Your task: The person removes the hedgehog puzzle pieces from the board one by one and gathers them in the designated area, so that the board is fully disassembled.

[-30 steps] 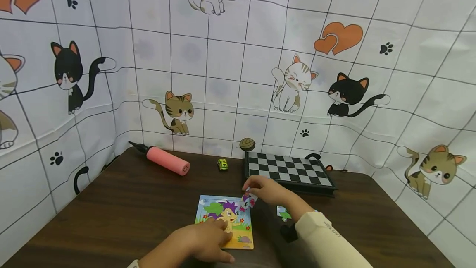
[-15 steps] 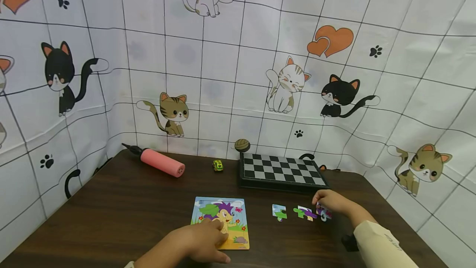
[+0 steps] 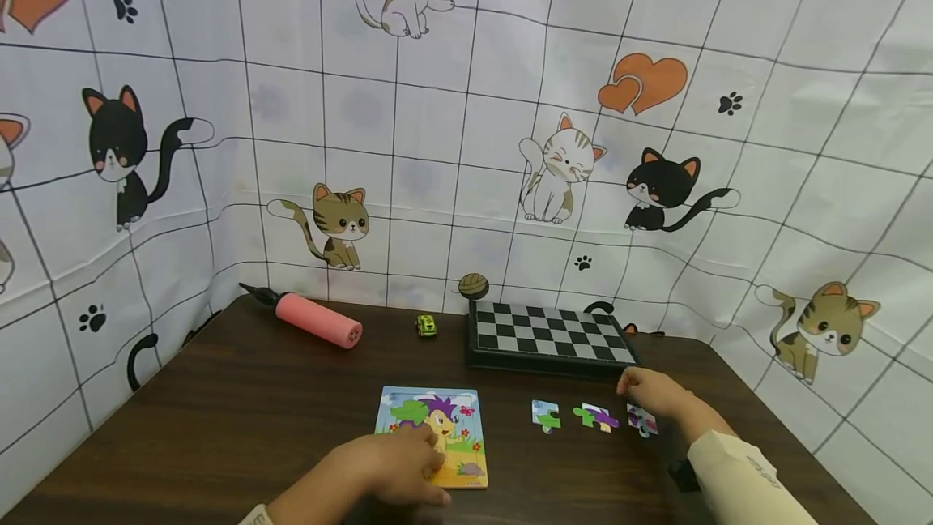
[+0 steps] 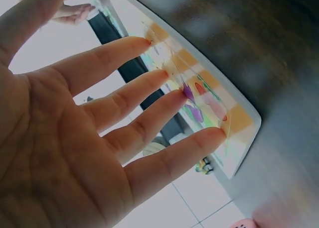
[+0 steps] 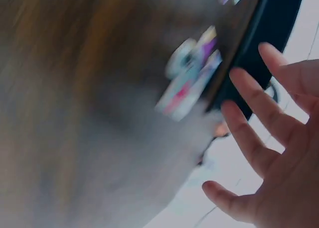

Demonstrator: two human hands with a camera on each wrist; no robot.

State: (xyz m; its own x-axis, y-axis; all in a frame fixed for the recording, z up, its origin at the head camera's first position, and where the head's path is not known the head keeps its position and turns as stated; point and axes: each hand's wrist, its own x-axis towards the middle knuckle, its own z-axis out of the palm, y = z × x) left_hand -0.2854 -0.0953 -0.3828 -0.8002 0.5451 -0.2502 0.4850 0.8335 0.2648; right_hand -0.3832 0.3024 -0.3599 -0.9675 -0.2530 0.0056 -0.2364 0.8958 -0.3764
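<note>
My left hand (image 3: 394,464) rests with its fingertips on a jigsaw puzzle (image 3: 466,436) that pictures a purple-haired hedgehog; the left wrist view shows the fingers (image 4: 144,123) straight and spread, covering part of it. To the right, my right hand (image 3: 652,391) hovers just above a loose puzzle piece (image 3: 642,420) and holds nothing. In the right wrist view that same puzzle piece (image 5: 189,73) lies on the table apart from the spread fingers. A green and purple puzzle piece (image 3: 596,417) and a blue and green puzzle piece (image 3: 546,416) lie in a row with it.
Behind the pieces sits a black-framed checkered board (image 3: 554,335). Farther left are a small green toy car (image 3: 426,326) and a pink hand pump (image 3: 317,319) with a black nozzle. A cat-print cloth (image 3: 430,128) hangs behind the dark wooden table (image 3: 240,403).
My right hand has carried a puzzle piece from the puzzle's upper right corner to the right and let go of it on the table. The left hand has stayed on the puzzle.
</note>
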